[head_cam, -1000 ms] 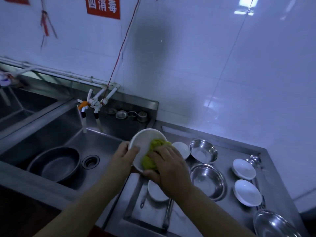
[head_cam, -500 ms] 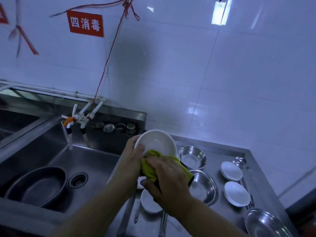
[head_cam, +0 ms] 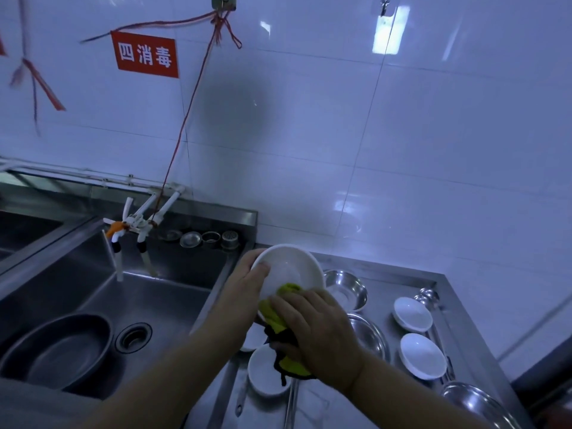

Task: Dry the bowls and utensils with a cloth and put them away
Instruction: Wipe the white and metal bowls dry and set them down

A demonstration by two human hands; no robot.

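While the left hand (head_cam: pixel 244 286) holds a white bowl (head_cam: pixel 289 267) tilted up above the near edge of the steel bench (head_cam: pixel 399 274), its thumb hooked over the rim and its grip closed on the bowl's left side, the right hand (head_cam: pixel 315 329) clutches a yellow-green cloth (head_cam: pixel 280 308) with a dark edge against the bowl's lower rim. That grip is closed round the bunched cloth, whose tail hangs below the palm. The bowl is round, smooth and glossy, its pale inside facing the camera with a faint sheen near the centre.

On the bench lie three small white dishes: one under the hands (head_cam: pixel 266 373) and two to the right (head_cam: pixel 413 314) (head_cam: pixel 422 356). Steel bowls sit among them, one behind the held bowl (head_cam: pixel 348 287), one partly hidden by the right wrist (head_cam: pixel 368 335), one at the lower right corner (head_cam: pixel 476 404). To the left, a sink (head_cam: pixel 148 305) holds a dark metal basin (head_cam: pixel 58 351) beside the drain (head_cam: pixel 133 337).
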